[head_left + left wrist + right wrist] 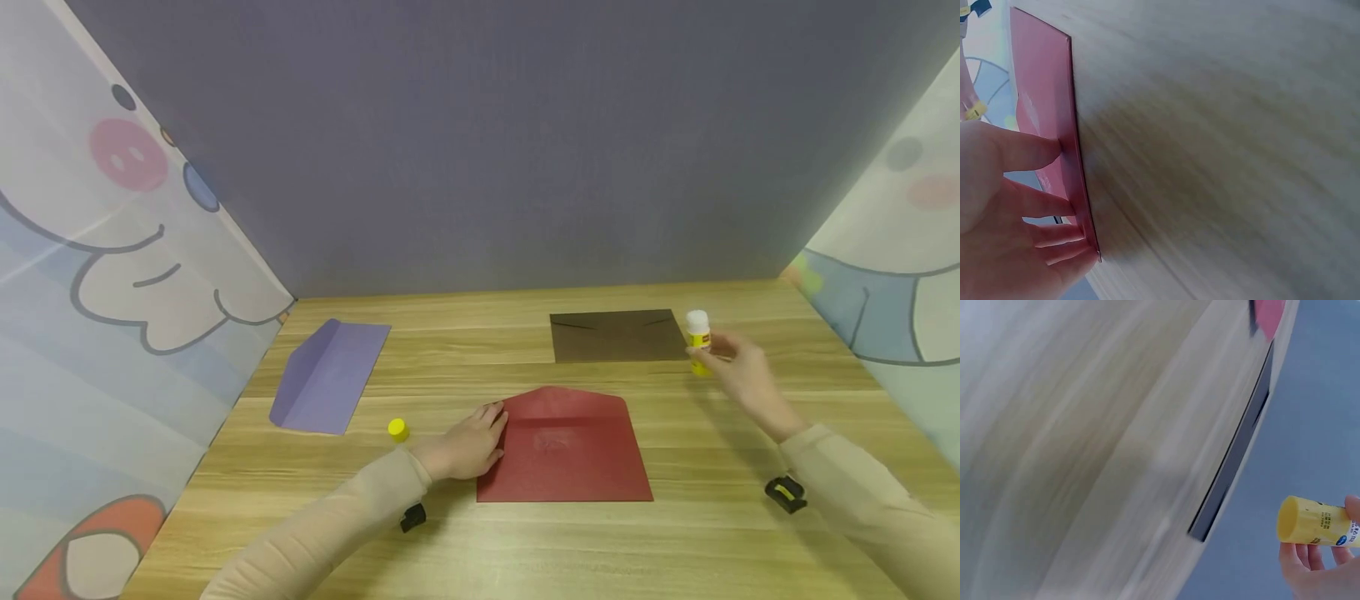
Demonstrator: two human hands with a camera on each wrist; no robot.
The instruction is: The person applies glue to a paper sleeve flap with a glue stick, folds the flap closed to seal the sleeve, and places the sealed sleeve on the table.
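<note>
A person's left hand (468, 442) rests on the left side of a red envelope (570, 475), its fingers extended and pressing on the paper rather than curled round anything. In the left wrist view the thumb touches the envelope close to its near edge, and the other fingers lie around the corner. The red envelope lies on the wood-patterned desk (525, 550) in front of the person, its flap (562, 403) unfolded and pointing away. A pale smear (552, 440) shows around the middle of the paper, below the fold.

The right hand (742, 375) grips a glue stick (700, 340) between thumb and fingers, holding it roughly upright above the desk, white end up and yellow end down. It is just beside the right end of a dark brown envelope (618, 337), which lies near the back of the desk.

A small yellow cap (398, 430) sits on the desk near the left forearm. Farther left lies a purple envelope (341, 383), set at an angle with its flap spread leftward.

Both arms wear beige sleeves (330, 525). A plain grey panel (487, 150) rises behind the desk, with cartoon-printed panels (97, 258) on both sides.
</note>
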